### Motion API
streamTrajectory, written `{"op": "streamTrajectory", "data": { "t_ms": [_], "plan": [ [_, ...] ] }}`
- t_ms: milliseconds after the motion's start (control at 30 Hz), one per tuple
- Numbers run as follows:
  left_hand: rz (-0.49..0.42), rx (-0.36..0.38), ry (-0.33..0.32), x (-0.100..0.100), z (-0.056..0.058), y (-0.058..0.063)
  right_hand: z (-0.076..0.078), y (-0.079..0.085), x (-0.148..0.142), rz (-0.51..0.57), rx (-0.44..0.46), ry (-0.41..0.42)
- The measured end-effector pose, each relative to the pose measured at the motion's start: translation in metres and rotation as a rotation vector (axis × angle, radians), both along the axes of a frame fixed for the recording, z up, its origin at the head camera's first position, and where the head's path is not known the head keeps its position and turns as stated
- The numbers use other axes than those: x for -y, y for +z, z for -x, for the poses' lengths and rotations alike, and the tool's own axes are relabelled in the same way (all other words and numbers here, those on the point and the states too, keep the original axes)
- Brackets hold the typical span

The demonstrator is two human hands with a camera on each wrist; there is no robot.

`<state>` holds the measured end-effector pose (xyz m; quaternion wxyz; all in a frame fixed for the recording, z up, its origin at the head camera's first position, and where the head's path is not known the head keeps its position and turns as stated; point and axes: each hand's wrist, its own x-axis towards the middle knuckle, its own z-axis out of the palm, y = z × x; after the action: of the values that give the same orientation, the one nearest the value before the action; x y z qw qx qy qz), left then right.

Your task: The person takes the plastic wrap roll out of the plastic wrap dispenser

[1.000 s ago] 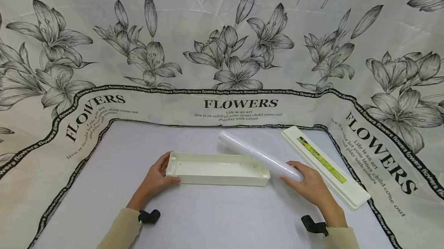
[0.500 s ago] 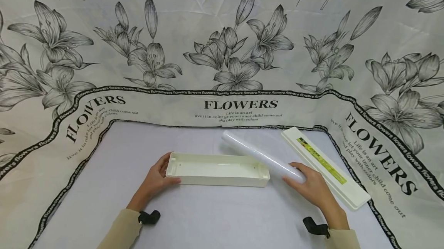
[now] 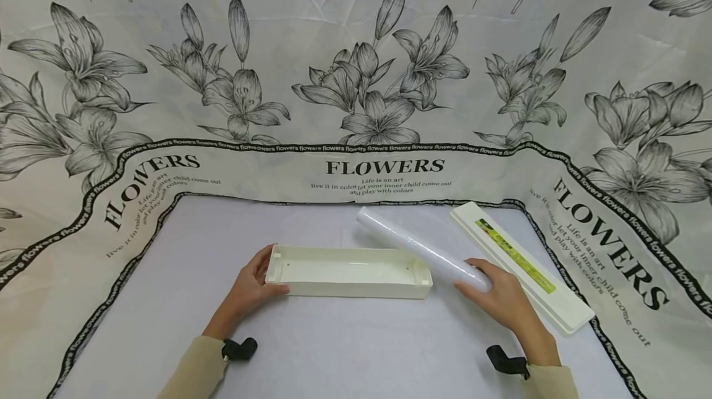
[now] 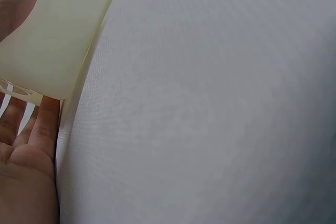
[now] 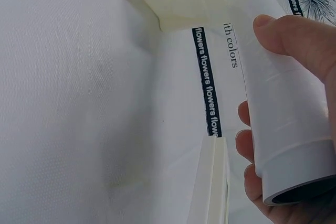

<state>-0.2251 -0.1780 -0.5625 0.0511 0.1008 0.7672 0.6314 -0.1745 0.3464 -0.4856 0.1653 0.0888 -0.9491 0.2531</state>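
A long cream plastic box with no lid on it stands on the white table, its hollow facing up. My left hand grips its left end, thumb on the front wall and fingers behind; the left wrist view shows the thumb against the box wall. In my right hand is a roll of clear plastic film, gripped near its lower end. The roll slants up to the left, overlapping the box's right back corner in the head view. Its hollow core end shows in the right wrist view, with fingers wrapped round it.
A cream lid with a yellow-green label lies slanted on the table at the right, beyond my right hand. Flower-printed cloth rises behind the table and along both sides.
The roll and my right hand have shifted slightly to the right over the last second. My left hand and the box have barely moved.
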Motion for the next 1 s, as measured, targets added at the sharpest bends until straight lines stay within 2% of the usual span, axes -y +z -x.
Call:
{"op": "streamTrajectory", "data": {
  "t_ms": [267,667,1000],
  "plan": [
    [0.009,-0.01,0.003,-0.0008,-0.0002,0.0013,0.0002,0.0018,-0.0021,-0.002,0.036,-0.02],
    [0.013,-0.011,0.007,-0.0005,-0.0004,0.0012,0.0002,0.0027,-0.0031,0.0,-0.001,-0.012],
    [0.034,-0.025,0.005,-0.0013,-0.0005,0.001,-0.0011,0.0032,-0.0085,0.0,0.023,-0.03]
  ]
}}
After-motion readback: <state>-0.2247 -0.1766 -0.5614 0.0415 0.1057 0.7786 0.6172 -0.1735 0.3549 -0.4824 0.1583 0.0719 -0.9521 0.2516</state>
